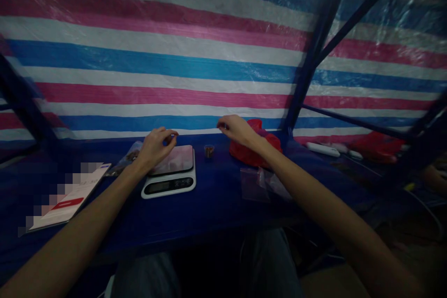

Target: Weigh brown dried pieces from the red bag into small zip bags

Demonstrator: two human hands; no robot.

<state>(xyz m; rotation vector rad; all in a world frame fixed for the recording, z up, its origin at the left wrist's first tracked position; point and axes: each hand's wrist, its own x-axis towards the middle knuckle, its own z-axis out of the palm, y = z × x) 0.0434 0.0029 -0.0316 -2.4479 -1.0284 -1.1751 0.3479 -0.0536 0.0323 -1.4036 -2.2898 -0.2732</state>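
Observation:
My left hand (156, 148) hangs over the left part of a white digital kitchen scale (169, 185). Its thumb and fingers curl together, and anything between them is too small to make out. My right hand (237, 129) is raised beside a red plastic bag (240, 150), with its fingers bent inward; whatever they may hold is hidden. Between the hands, a small clear cup (209, 151) with brown contents stands on the blue table (209, 214), right of the scale. Neither hand touches the cup.
Left of the scale lie a clear bag with dark contents (131, 153) and a phone (75, 198), partly pixelated. Clear zip bags (254, 185) lie beneath my right forearm. A white device (323, 150) and more red plastic (379, 146) sit at right. Blue posts (309, 67) frame a striped sheet.

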